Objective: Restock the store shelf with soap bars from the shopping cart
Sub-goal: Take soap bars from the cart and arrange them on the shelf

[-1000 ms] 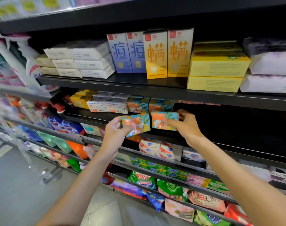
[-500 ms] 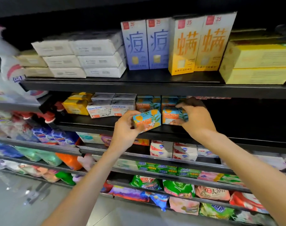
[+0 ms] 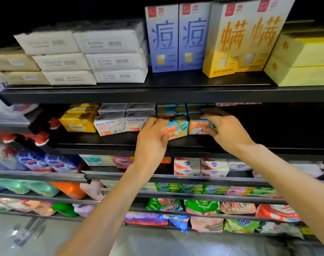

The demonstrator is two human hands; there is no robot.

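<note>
Black shelf, second tier. Left hand grip pinches one tilted blue-orange soap box near the front edge. Right hand grip curls round the neighbouring soap box, just beside stacked same boxes.

Two bare forearms, no sleeves visible. Left hand and right hand bare: no gloves, rings, watch or wristband.

The left hand covers the left part of the tilted soap box. The right hand hides another box's right end. Small print is unreadably blurred.
</note>
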